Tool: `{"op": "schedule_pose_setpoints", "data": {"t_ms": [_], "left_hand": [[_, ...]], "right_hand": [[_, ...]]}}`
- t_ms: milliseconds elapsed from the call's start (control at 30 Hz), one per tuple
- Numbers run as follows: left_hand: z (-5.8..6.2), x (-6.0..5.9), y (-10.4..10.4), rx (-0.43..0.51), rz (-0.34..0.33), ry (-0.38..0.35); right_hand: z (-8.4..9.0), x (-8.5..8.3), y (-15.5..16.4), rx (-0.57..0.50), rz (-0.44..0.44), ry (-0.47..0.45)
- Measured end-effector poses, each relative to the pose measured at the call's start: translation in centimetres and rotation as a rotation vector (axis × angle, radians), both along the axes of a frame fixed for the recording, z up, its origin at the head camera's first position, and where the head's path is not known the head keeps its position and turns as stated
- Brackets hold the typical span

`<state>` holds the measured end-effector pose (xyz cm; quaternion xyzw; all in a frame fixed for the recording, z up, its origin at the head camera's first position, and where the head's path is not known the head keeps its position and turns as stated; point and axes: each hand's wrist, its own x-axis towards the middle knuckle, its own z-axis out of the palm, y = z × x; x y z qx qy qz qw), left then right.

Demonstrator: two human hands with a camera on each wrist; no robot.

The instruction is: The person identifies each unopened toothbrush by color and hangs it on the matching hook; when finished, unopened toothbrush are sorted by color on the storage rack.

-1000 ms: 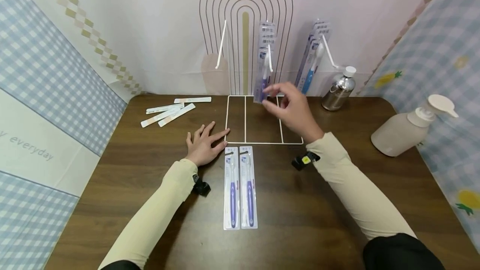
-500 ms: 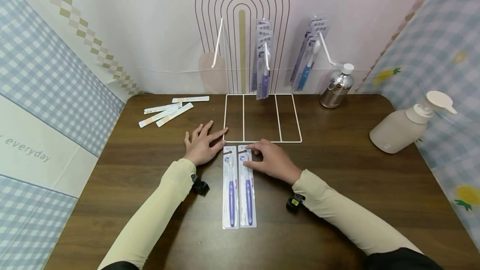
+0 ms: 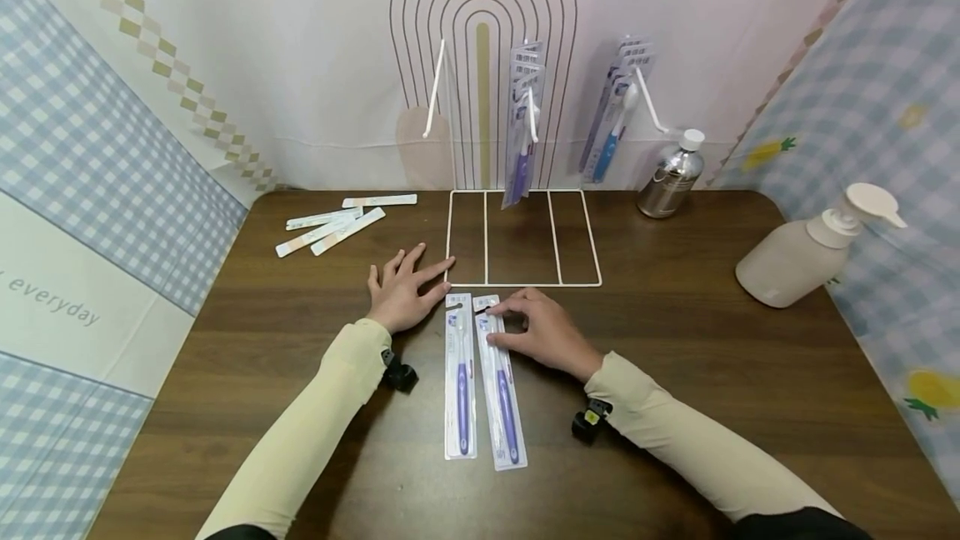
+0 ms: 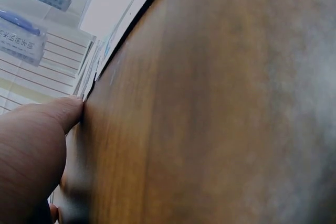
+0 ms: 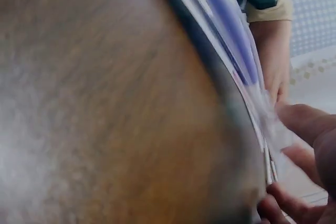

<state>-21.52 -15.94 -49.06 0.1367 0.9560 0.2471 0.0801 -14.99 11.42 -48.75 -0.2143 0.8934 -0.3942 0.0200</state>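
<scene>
Two packaged toothbrushes with purple handles lie on the table in the head view. My right hand (image 3: 551,333) pinches the upper part of the right packaged toothbrush (image 3: 504,407), thumb and fingertips at its right edge; this pack is slanted, lower end to the right. The left packaged toothbrush (image 3: 461,390) lies straight beside it. My left hand (image 3: 405,294) rests on the table with spread fingers, forefinger at the wire base (image 3: 525,284) of the white rack and thumb close to the left pack's top. In the right wrist view, the thumb (image 5: 302,119) overlaps the clear blister.
Purple toothbrush packs (image 3: 521,132) hang on the rack's middle hook, blue ones (image 3: 615,123) on the right hook (image 3: 651,102). The left hook (image 3: 435,90) is bare. Several paper sachets (image 3: 337,227) lie left. A silver bottle (image 3: 670,177) and a pump bottle (image 3: 798,261) stand right.
My right hand came down from the hanging purple packs to the right pack on the table, which has since turned aslant. The hanging packs swing slightly. My left hand stays put.
</scene>
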Motion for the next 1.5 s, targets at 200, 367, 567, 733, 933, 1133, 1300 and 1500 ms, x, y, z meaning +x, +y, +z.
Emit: {"op": "schedule_pose_setpoints", "data": {"t_ms": [200,367,567,733,933,1133,1300,1500], "left_hand": [[-0.2,0.0,0.0,0.005,-0.004,0.009],[-0.1,0.0,0.0,0.009,-0.006,0.006],[0.1,0.1,0.0,0.011,-0.003,0.015],[0.2,0.0,0.0,0.01,-0.002,0.013],[0.0,0.0,0.0,0.003,-0.002,0.002],[0.0,0.1,0.0,0.004,0.0,0.009],[0.0,0.1,0.0,0.008,0.001,0.006],[-0.1,0.0,0.1,0.004,0.001,-0.002]], "right_hand": [[2.1,-0.2,0.6,-0.24,0.039,-0.066],[6.1,-0.7,1.1,-0.259,0.018,0.161],[11.5,-1.5,2.3,-0.294,-0.015,0.515],[14.5,-2.4,3.1,-0.318,-0.091,0.638],[15.5,-3.5,3.3,-0.332,-0.124,0.628],[14.8,-5.0,2.9,-0.326,-0.124,0.619],[14.3,-6.8,2.6,-0.321,-0.162,0.602],[14.2,-9.5,2.5,-0.328,-0.223,0.579]]}}
